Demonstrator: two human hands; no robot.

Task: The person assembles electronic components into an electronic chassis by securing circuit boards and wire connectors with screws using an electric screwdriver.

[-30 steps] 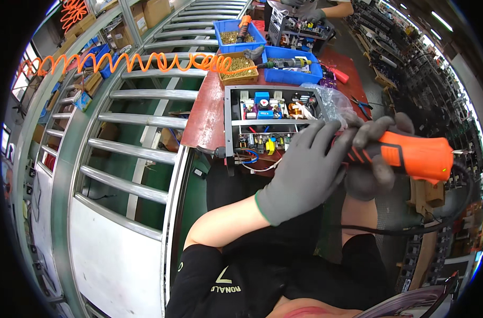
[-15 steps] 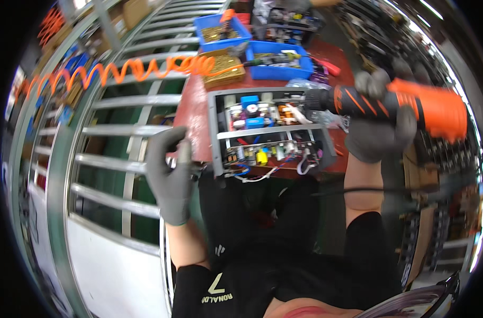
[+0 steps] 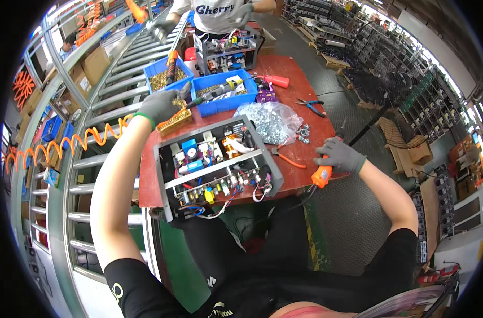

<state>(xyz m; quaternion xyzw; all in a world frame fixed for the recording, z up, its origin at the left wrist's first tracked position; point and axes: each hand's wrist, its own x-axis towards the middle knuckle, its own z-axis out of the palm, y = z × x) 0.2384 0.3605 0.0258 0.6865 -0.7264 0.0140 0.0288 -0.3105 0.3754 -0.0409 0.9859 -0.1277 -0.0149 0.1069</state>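
My right hand, in a grey glove, is closed around an orange and black power screwdriver beyond the table's right edge. A cord hangs from the tool's orange end. My left hand, gloved too, reaches over a small yellowish box of brass screws, fingers partly stretched out; nothing shows in them. Just to its right lies a second driver across a blue bin. In front of me an open grey metal chassis holds circuit boards, coloured components and wires; neither hand touches it.
Beside the chassis lies a plastic bag of small metal parts, with orange-handled pliers and blue-handled pliers nearby. A coiled orange hose crosses the roller conveyor. A co-worker stands behind another chassis.
My right hand has lowered the power screwdriver away from above the chassis, toward the right. My left hand has moved forward from the chassis's left side to the screw box. The view has shifted.
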